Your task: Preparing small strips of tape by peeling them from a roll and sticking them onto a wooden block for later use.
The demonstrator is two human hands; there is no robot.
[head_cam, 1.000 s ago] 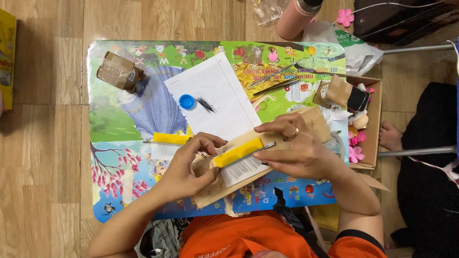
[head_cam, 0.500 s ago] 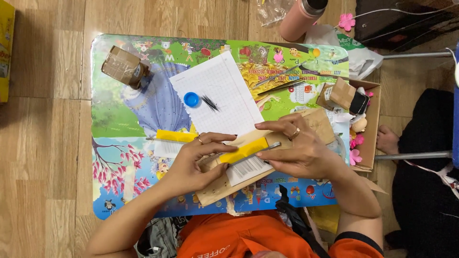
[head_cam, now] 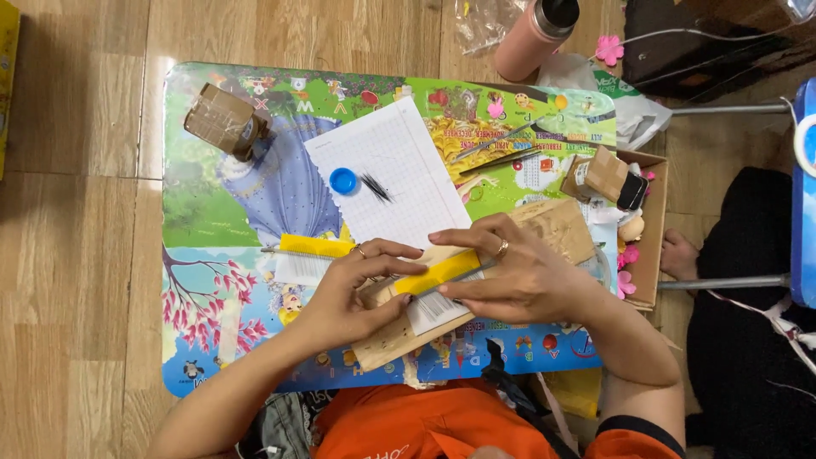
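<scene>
Left hand (head_cam: pixel 348 297) slid nearer, both pinching yellow strip (head_cam: pixel 435 273), long axis rising rightward, right hand (head_cam: pixel 518 276)

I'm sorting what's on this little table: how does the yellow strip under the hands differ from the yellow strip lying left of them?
The yellow strip under the hands lies tilted on the cardboard piece, pinned by the left hand and right hand. The yellow strip to the left lies nearly level on the table, with no hand on it, and its whole length shows. Both are narrow and bright yellow.
</scene>
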